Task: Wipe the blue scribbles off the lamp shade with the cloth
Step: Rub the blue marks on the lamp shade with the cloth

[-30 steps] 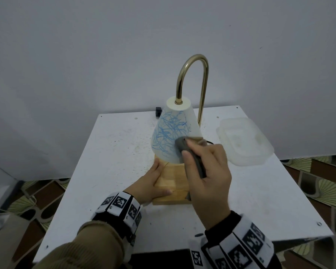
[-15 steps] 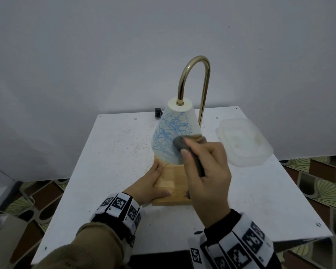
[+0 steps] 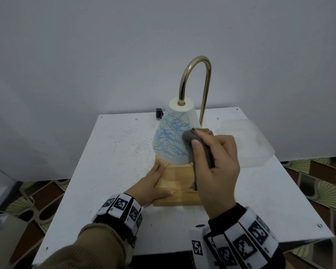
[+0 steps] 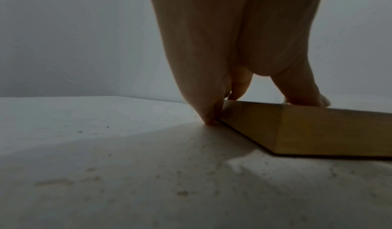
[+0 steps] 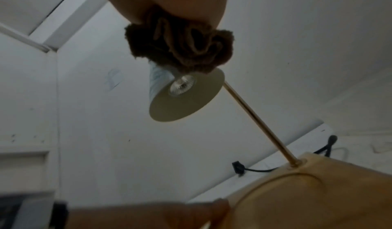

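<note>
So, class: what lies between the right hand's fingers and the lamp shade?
The bunched cloth: the right hand presses it against the lamp shade, seen in the head view and the right wrist view.

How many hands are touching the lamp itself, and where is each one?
1. The left hand rests on the wooden base at its left edge. The right hand holds the cloth against the lamp shade; whether its skin touches the shade is hidden.
</note>
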